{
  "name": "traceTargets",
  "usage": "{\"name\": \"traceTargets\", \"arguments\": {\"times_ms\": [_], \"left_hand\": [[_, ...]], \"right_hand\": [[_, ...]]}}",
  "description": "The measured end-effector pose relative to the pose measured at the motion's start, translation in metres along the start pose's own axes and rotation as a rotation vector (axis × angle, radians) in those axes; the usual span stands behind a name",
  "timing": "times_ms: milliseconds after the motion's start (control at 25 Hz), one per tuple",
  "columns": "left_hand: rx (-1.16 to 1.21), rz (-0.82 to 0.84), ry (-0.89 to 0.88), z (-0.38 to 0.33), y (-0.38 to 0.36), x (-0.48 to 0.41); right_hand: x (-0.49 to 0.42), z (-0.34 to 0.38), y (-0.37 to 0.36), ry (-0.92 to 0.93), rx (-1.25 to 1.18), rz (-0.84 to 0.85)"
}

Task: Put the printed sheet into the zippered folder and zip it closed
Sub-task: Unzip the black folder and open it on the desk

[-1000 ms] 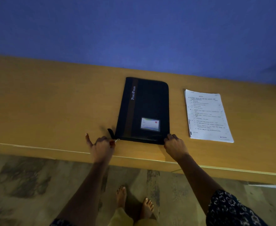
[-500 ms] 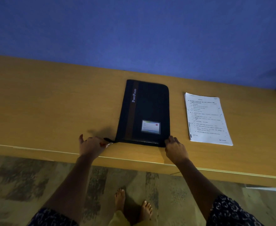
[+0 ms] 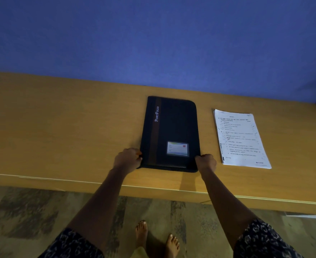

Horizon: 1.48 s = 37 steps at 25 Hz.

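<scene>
Lying lengthwise away from viewer: zippered folder (image 3: 172, 133).

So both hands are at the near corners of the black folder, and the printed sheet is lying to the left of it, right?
Not quite. In the head view the printed sheet lies to the right of the black folder, not the left. The left hand and right hand are at its near corners.
</scene>
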State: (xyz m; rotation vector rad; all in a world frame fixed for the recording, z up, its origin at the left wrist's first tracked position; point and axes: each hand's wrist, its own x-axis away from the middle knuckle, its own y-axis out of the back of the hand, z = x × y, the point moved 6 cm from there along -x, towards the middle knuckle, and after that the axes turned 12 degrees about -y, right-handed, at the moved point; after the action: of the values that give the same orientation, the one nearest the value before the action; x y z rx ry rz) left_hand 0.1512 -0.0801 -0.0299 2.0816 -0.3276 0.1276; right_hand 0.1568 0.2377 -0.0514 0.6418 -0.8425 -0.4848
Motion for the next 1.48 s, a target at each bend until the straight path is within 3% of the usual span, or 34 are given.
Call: {"name": "traceTargets", "arguments": {"times_ms": [120,200,360,560,760,920,1080,1280,1480], "left_hand": [[0.004,-0.019,-0.088,-0.021,-0.004,-0.007],[0.044,-0.026,-0.084,-0.028,0.002,-0.013],[0.197,-0.091,-0.060,-0.042,0.032,-0.026],[0.461,-0.233,-0.066,-0.072,0.080,-0.029],[0.642,-0.389,-0.046,-0.082,0.131,-0.018],[0.483,-0.418,-0.025,-0.040,0.163,-0.008],[0.344,-0.485,0.073,0.015,0.180,0.008],[0.146,-0.523,0.253,0.080,0.181,0.022],[0.037,-0.465,0.387,0.135,0.163,0.024]], "right_hand": [[0.008,0.007,0.014,0.012,-0.171,-0.078],[0.017,0.009,0.022,-0.008,-0.417,-0.060],[0.045,0.023,0.021,-0.150,-0.946,0.184],[0.108,0.086,0.012,0.171,-1.050,0.425],[0.172,0.138,-0.032,0.377,-0.942,0.659],[0.197,0.158,-0.071,0.471,-0.784,0.727],[0.194,0.156,-0.099,0.671,-0.471,0.556],[0.170,0.140,-0.118,0.703,-0.435,0.378],[0.104,0.101,-0.144,0.617,0.419,0.155]]}}
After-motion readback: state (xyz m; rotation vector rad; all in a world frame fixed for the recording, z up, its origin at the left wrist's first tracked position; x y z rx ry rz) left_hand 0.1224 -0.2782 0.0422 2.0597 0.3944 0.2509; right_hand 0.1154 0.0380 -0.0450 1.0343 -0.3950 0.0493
